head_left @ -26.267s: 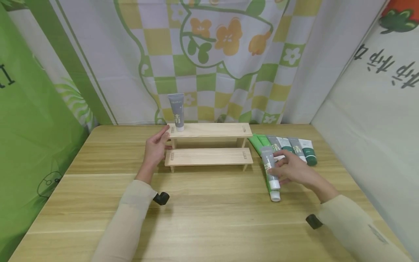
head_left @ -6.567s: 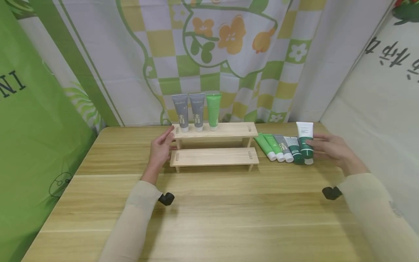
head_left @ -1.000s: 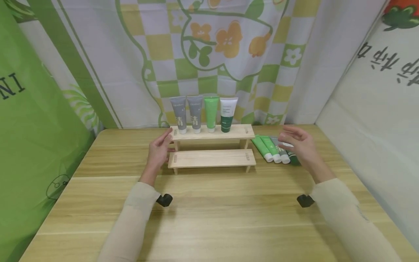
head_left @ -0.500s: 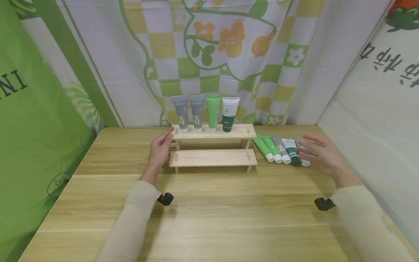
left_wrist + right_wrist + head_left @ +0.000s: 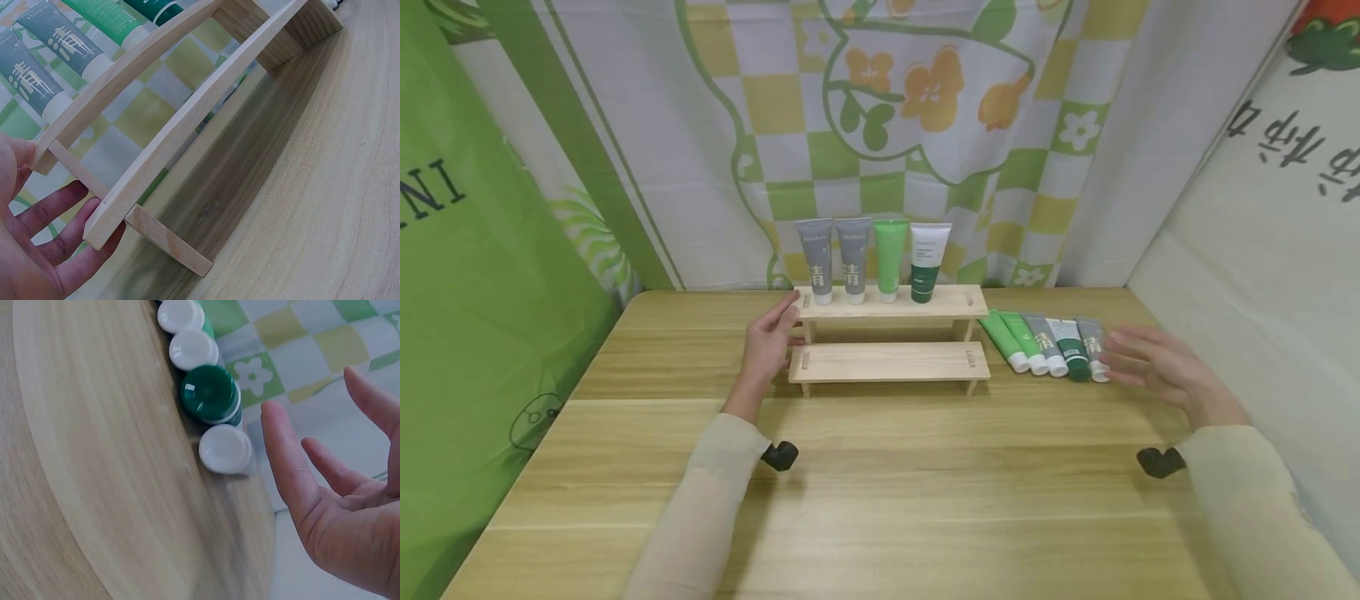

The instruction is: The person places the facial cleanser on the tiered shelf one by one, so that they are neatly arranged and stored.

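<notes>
My left hand grips the left end of a two-tier wooden shelf; in the left wrist view the thumb lies at the upper board and the fingers curl by the lower one. On the upper tier stand two grey tubes, a green tube and a white-and-green tube, all upright on their caps. My right hand, fingers spread and holding nothing, is beside the rightmost lying grey tube. In the right wrist view a gap shows between the fingers and that tube's white cap.
Left of that grey tube, a dark-green-capped tube, another grey tube and two green tubes lie side by side on the wooden table. A patterned curtain hangs behind; cloth walls stand at both sides.
Since earlier, a grey, a green and a white-and-green tube have joined the first grey one on the upper tier. Over the last second my right hand moved right; the left stayed put.
</notes>
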`<state>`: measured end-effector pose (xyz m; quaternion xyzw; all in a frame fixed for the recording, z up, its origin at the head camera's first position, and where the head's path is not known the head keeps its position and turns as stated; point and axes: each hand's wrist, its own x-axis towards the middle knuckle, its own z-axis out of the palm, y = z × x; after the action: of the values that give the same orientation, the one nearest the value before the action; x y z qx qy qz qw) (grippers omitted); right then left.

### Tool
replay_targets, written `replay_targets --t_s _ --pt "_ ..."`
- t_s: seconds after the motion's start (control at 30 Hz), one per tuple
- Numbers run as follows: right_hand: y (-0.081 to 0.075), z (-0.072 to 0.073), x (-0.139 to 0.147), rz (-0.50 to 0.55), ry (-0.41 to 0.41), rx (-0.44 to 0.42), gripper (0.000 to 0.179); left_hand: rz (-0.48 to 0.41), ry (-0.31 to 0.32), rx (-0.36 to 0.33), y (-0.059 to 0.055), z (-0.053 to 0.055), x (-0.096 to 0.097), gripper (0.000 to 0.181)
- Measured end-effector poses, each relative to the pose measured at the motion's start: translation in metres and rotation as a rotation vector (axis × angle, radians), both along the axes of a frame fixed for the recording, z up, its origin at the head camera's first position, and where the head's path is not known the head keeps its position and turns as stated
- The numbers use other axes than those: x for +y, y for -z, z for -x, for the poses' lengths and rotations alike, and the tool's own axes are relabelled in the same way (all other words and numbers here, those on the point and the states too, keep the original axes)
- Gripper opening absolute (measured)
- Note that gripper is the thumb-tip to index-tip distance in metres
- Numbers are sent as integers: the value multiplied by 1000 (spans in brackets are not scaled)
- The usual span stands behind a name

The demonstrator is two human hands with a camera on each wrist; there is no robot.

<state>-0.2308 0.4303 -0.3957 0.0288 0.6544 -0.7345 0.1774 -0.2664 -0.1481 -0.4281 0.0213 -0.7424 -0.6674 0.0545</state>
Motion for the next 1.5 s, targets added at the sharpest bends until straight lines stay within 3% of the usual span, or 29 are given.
replay_targets --t_s 0.07,0.3,0.4,0.53,0.63,0.87,1.03,1.17,1.27,1.5 --pt "2 2 3 -9 4 -16 17 2 -2 -2 0 0 0 44" --pt "8 4 10 -119 -3 -55 63 10 -8 -27 -1 -1 1 44" --pt "10 5 14 -128 -4 -65 64 10 -6 -34 -2 -1 1 44" --pt "11 11 14 -92 23 -103 42 16 -2 -32 -3 -2 1 44" --pt "10 14 14 -128 14 -109 39 20 -6 -31 -3 -2 0 44" --pt "12 20 18 -245 -38 -90 74 20 -15 -42 -4 -2 1 42" --pt "19 27 21 -364 -102 -50 73 16 -19 -42 -3 -2 2 42" --pt "24 34 22 -353 -112 -62 76 14 -17 -44 -2 -1 2 42" --pt "25 36 21 -346 -95 -78 77 16 -13 -46 -2 -1 2 42" --pt "24 36 11 -445 -48 -91 76 17 -13 -40 -4 -2 2 42"
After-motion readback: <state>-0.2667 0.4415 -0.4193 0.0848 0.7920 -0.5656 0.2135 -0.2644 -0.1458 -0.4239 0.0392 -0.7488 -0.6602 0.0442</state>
